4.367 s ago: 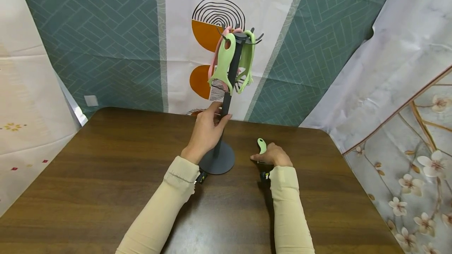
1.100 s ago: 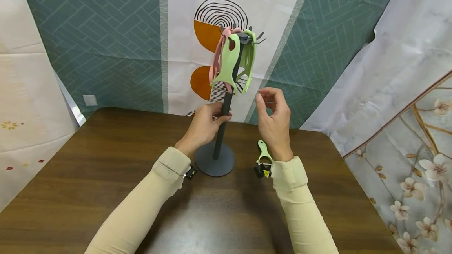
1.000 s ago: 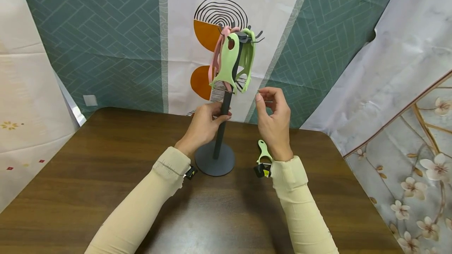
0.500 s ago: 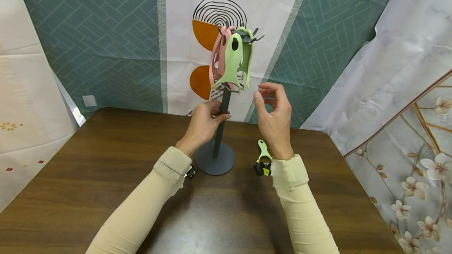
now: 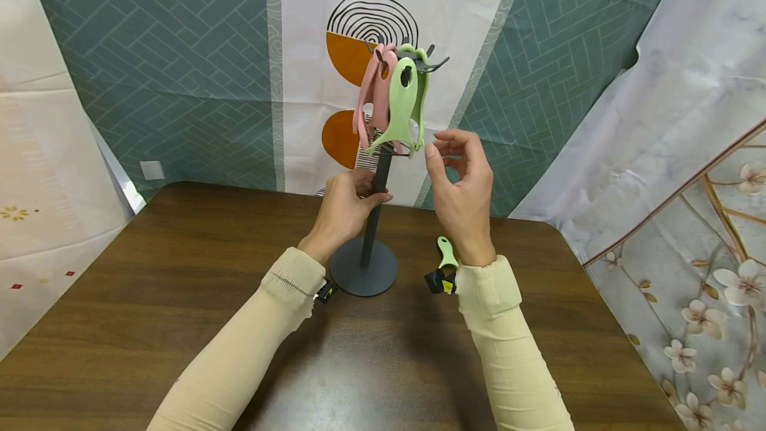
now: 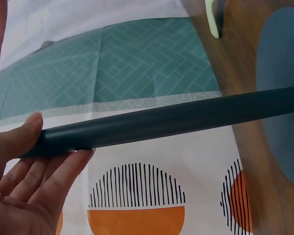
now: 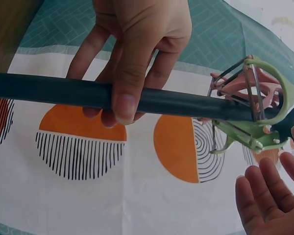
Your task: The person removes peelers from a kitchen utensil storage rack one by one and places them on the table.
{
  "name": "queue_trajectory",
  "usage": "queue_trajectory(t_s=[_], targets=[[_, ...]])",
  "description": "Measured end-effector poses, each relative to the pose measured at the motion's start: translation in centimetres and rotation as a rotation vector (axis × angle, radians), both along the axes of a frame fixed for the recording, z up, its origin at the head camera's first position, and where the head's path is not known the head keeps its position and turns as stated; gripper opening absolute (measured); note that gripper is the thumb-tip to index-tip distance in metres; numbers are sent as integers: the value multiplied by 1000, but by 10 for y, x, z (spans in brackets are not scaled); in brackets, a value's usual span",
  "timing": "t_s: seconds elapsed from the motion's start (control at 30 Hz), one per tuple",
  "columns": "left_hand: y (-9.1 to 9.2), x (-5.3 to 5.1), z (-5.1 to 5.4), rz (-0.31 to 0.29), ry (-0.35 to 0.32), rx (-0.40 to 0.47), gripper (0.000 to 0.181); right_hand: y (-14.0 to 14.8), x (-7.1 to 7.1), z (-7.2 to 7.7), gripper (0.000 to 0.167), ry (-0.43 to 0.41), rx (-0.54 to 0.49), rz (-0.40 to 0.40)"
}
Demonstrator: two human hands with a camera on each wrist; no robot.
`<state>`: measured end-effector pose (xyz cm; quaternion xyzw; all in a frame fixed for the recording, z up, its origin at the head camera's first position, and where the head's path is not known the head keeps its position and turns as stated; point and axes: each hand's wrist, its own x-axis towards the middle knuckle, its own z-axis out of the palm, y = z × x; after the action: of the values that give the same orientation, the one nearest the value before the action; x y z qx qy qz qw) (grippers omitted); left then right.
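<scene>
Steadying, apparently: left grip (image 5: 341,210) is holding the stand (image 5: 370,231). Loose, empty right grip (image 5: 465,195) is likely needing gentle aim beside the peelers (image 5: 401,100).

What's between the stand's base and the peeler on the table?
Just bare table between the base and the peeler, seen in the head view.

A brown wooden surface (image 5: 137,298) fills the lower frame below teal-and-white patterned cloth (image 5: 179,72), with floral fabric (image 5: 658,285) at right.
</scene>
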<state>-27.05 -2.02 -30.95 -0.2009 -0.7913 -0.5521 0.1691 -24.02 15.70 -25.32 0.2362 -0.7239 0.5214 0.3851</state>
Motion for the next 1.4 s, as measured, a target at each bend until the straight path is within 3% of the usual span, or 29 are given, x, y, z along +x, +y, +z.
queue_trajectory(t_s=[0.6,1.4], targets=[[0,0,6,82,-6,-35,26,-15,0,14,31,62,29,18],[2,2,4,136,-5,-54,29,-24,2,18,33,6,-24,2]])
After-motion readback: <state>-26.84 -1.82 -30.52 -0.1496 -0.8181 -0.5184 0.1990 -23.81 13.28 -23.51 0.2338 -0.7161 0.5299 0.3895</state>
